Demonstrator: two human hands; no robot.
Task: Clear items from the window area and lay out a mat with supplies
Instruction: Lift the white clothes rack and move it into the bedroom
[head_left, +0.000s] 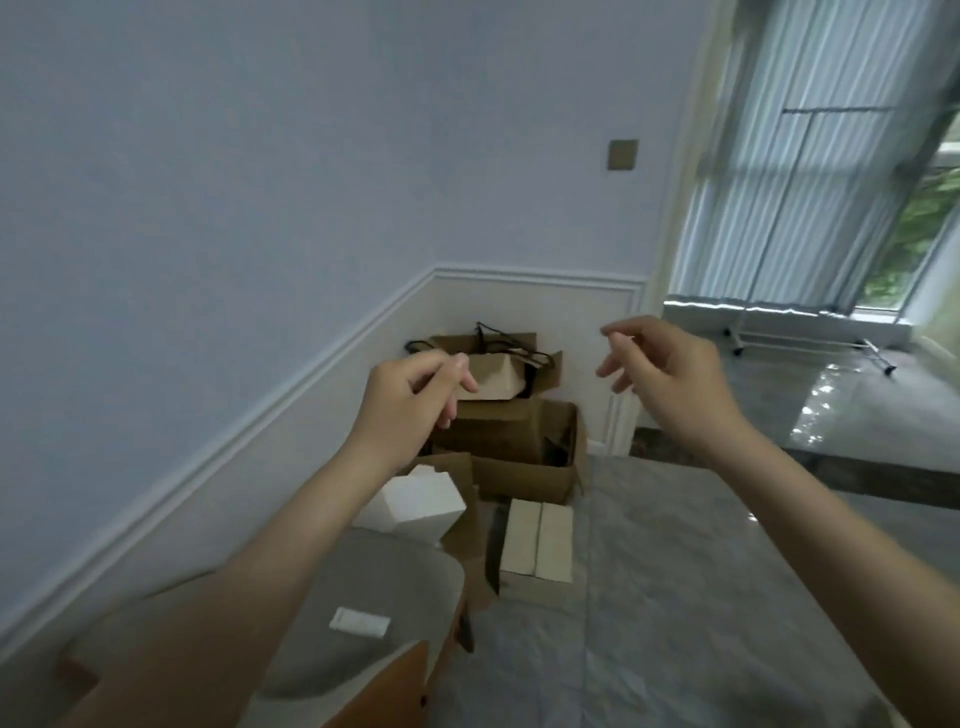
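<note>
Both my hands are up and empty, left hand (415, 395) and right hand (670, 371) loosely curled, apart. Brown boxes (524, 452) sit in the corner beside the window (810, 171). I can't read any words.

The floor (675, 597) is polished marble-look tile, glossy enough to mirror the window light. The stacked boxes (514, 447) in the corner are matt brown cardboard; a paper bag (519, 343) with black cord handles sits behind them. The white block (415, 501) looks like foam. The wall (208, 182) is matt paint, the wainscot panel (545, 312) smooth white. The cushion (374, 587) is grey cloth.
</note>
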